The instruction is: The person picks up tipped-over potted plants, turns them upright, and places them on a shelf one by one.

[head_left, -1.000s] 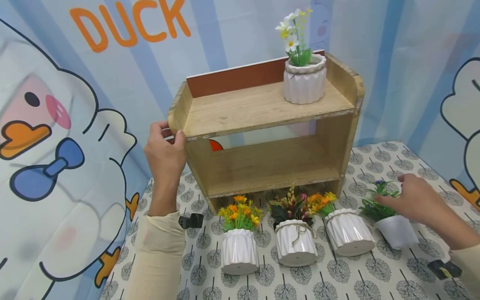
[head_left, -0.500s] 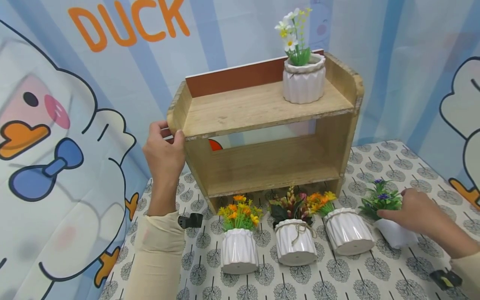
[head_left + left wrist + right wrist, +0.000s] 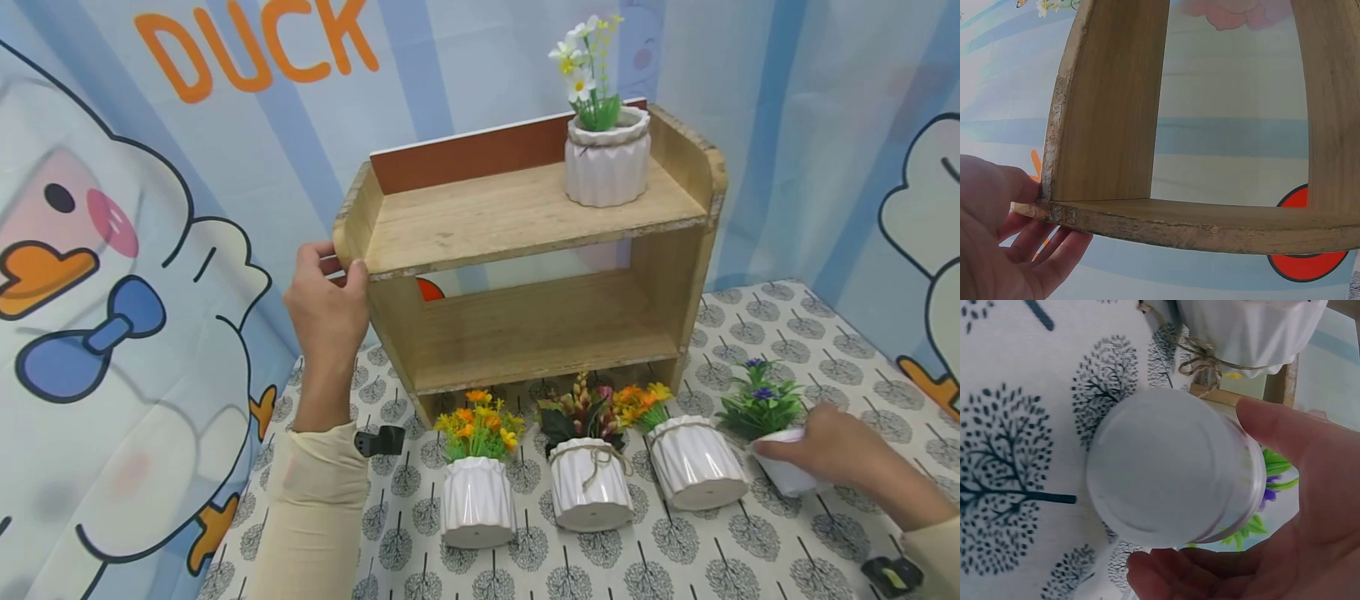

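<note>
A two-tier wooden shelf [image 3: 525,225] stands on the table, and my left hand [image 3: 327,304] pinches its upper left side edge. The left wrist view shows that hand's thumb on one side of the board [image 3: 1210,232] and its fingers behind it. My right hand [image 3: 843,446] holds a small potted plant [image 3: 787,475] with green leaves and purple flowers around its plain white pot. Seen in the right wrist view, the pot's round base [image 3: 1160,469] faces the camera, with the thumb and curled fingers on opposite sides. The pot is tilted.
A white-flowered pot [image 3: 607,167] sits on the shelf's top right. Three fluted white pots lie before the shelf: one with orange-yellow flowers [image 3: 478,504], one with dark leaves [image 3: 592,487], one with orange blooms [image 3: 697,467]. A duck-print curtain [image 3: 225,167] hangs behind.
My right hand has moved down from above the purple-flowered plant to its white pot and taken hold of it. The left hand stays on the shelf's edge.
</note>
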Demonstrator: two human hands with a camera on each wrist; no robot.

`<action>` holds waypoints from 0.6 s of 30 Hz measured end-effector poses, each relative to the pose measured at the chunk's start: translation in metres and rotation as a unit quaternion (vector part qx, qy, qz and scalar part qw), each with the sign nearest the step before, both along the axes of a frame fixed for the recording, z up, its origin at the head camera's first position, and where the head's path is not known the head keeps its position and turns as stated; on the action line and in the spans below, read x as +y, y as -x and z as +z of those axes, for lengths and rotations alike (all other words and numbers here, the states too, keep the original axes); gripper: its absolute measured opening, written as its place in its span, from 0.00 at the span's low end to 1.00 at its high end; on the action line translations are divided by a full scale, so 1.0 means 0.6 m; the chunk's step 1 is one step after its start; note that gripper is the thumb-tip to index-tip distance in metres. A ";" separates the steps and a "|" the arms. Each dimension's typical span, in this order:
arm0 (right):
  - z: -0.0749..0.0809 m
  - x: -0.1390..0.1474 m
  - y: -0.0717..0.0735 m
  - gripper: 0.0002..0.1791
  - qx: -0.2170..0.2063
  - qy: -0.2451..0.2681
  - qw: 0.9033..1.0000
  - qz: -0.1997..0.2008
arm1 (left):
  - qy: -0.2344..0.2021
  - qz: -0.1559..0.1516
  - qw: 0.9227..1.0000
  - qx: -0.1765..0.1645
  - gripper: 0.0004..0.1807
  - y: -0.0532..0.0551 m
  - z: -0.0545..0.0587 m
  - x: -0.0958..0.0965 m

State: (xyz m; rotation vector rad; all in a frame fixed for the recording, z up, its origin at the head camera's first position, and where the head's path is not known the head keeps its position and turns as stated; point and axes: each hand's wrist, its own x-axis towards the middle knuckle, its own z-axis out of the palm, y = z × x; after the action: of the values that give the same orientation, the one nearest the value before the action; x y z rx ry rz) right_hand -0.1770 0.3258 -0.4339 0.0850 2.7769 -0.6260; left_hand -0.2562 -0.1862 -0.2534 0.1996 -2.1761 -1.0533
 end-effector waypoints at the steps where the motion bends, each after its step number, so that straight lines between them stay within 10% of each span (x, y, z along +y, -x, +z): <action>1: 0.001 0.001 0.000 0.50 -0.007 -0.002 1.000 0.001 | 0.000 0.001 1.000 0.001 0.18 0.000 0.000 0.000; 18: -0.015 0.002 0.001 0.55 -0.041 -0.021 0.999 0.001 | 0.002 0.001 1.000 -0.001 0.19 0.000 -0.001 -0.001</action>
State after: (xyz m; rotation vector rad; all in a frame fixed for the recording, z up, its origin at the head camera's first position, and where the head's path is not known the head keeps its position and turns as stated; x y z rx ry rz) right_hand -0.1778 0.3270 -0.4427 0.1150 2.7118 -0.5524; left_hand -0.2564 -0.1869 -0.2542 0.2014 -2.1796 -1.0478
